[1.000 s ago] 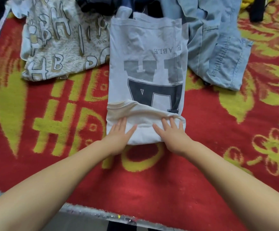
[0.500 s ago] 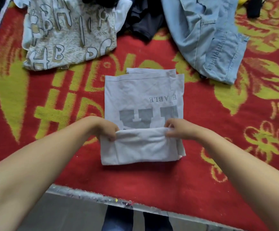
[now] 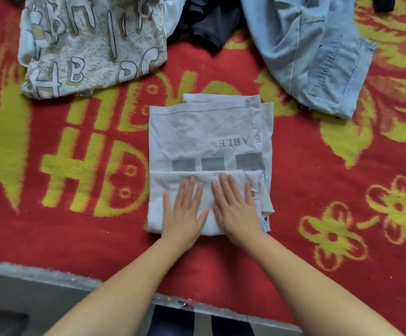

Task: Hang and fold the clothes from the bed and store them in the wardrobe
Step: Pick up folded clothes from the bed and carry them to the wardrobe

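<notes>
Flat beneath both hands' straight fingers lies the folded T-shirt, seemingly pressed.

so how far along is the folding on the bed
Done: the pale grey printed t-shirt is folded narrow, its near end turned up over the print. In hand: the left hand and right hand press flat on that fold. Left: the beige letter-patterned shirt, light blue denim garment and dark garment lie unfolded on the red and yellow blanket. No wardrobe in view.
</notes>
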A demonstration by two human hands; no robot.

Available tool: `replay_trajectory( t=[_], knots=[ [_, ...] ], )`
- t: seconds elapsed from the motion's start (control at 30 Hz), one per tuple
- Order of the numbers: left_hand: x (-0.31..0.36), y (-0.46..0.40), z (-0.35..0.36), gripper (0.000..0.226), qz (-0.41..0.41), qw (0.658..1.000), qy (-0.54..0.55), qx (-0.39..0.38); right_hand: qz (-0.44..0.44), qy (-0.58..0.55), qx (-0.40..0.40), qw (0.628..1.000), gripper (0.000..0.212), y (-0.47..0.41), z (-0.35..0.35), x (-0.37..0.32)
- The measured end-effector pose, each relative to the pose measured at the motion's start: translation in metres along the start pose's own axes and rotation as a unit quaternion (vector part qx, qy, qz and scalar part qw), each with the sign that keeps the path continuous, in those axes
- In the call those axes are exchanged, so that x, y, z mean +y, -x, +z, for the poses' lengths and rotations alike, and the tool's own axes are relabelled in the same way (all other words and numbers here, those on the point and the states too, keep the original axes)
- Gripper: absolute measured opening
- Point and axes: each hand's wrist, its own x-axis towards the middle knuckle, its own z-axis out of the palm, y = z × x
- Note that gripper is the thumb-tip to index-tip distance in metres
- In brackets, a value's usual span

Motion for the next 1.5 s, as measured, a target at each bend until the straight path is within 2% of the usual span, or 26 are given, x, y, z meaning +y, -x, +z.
replay_trajectory(
  t=[0.1, 0.17, 0.27, 0.3, 0.37, 0.43, 0.5, 0.53, 0.6, 0.63, 0.7, 0.73, 0.8, 0.87, 0.93, 1.0, 1.03, 1.07, 1.13, 1.23, 1.33, 1.37, 1.5],
  knots=[
    [-0.029, -0.013, 0.015, 0.062, -0.060, 0.998, 0.026, 0.015, 0.022, 0.047, -0.032, 0.998, 0.057, -0.009, 0.004, 0.041],
    [-0.053, -0.020, 0.019, 0.065, -0.101, 0.995, 0.024, -0.006, 0.052, 0.061, -0.094, 0.992, 0.058, -0.005, 0.006, 0.068],
    [-0.076, -0.019, 0.013, 0.066, -0.134, 0.990, 0.006, -0.044, 0.109, 0.059, -0.114, 0.986, 0.057, 0.003, 0.005, 0.090],
    [-0.079, -0.015, 0.004, 0.067, -0.111, 0.993, -0.014, -0.042, 0.116, 0.057, -0.107, 0.986, 0.057, 0.004, -0.002, 0.090],
    [-0.080, -0.003, -0.010, 0.069, -0.010, 0.998, -0.056, -0.020, 0.081, 0.059, -0.077, 0.992, 0.061, 0.011, -0.014, 0.083],
    [-0.082, 0.017, -0.019, 0.076, 0.134, 0.988, -0.073, -0.020, -0.043, 0.068, -0.039, 0.996, 0.070, 0.024, -0.022, 0.070],
    [-0.080, 0.035, -0.018, 0.086, 0.222, 0.967, -0.095, -0.079, -0.148, 0.094, -0.059, 0.983, 0.085, 0.043, -0.017, 0.059],
    [-0.077, 0.039, -0.017, 0.092, 0.220, 0.964, -0.097, -0.116, -0.160, 0.107, -0.081, 0.978, 0.094, 0.050, -0.014, 0.056],
    [-0.070, 0.037, -0.021, 0.097, 0.149, 0.973, -0.083, -0.157, -0.109, 0.120, -0.117, 0.980, 0.104, 0.054, -0.013, 0.055],
    [-0.068, 0.031, -0.023, 0.095, 0.130, 0.977, -0.082, -0.148, -0.076, 0.117, -0.119, 0.983, 0.101, 0.051, -0.015, 0.056],
    [-0.067, 0.017, -0.028, 0.090, 0.136, 0.982, -0.070, -0.113, -0.060, 0.093, -0.069, 0.991, 0.077, 0.043, -0.017, 0.060],
    [-0.068, 0.011, -0.032, 0.089, 0.148, 0.981, -0.051, -0.115, -0.069, 0.085, -0.035, 0.993, 0.066, 0.040, -0.018, 0.061],
    [-0.070, 0.010, -0.039, 0.086, 0.149, 0.976, -0.023, -0.158, -0.097, 0.074, -0.009, 0.992, 0.060, 0.037, -0.024, 0.064],
    [-0.073, 0.017, -0.050, 0.082, 0.105, 0.956, 0.041, -0.271, -0.136, 0.062, -0.053, 0.987, 0.065, 0.037, -0.038, 0.066],
    [-0.072, 0.019, -0.067, 0.072, 0.060, 0.912, 0.131, -0.385, -0.171, 0.029, -0.166, 0.971, 0.065, 0.038, -0.055, 0.072],
    [-0.074, 0.015, -0.089, 0.052, 0.070, 0.851, 0.160, -0.495, -0.161, -0.060, -0.304, 0.937, 0.059, 0.035, -0.074, 0.078],
    [-0.077, 0.011, -0.098, 0.039, 0.076, 0.827, 0.181, -0.527, -0.139, -0.110, -0.348, 0.921, 0.053, 0.030, -0.084, 0.080],
    [-0.083, 0.006, -0.108, 0.026, 0.073, 0.815, 0.210, -0.536, -0.115, -0.163, -0.359, 0.912, 0.043, 0.022, -0.094, 0.083],
    [-0.099, -0.009, -0.121, 0.018, 0.016, 0.820, 0.288, -0.494, -0.049, -0.266, -0.296, 0.916, 0.023, 0.001, -0.109, 0.088],
    [-0.125, -0.038, -0.119, 0.019, -0.112, 0.825, 0.415, -0.366, 0.054, -0.391, -0.150, 0.906, 0.014, -0.039, -0.112, 0.093],
    [-0.130, -0.060, -0.094, 0.009, -0.235, 0.766, 0.550, -0.233, 0.149, -0.368, -0.045, 0.917, 0.022, -0.077, -0.093, 0.087],
    [-0.128, -0.063, -0.083, 0.008, -0.274, 0.758, 0.561, -0.187, 0.181, -0.354, -0.015, 0.917, 0.026, -0.086, -0.084, 0.084],
    [-0.110, -0.064, -0.048, 0.021, -0.327, 0.834, 0.444, 0.031, 0.261, -0.384, 0.103, 0.880, 0.033, -0.095, -0.063, 0.069]
  ],
)
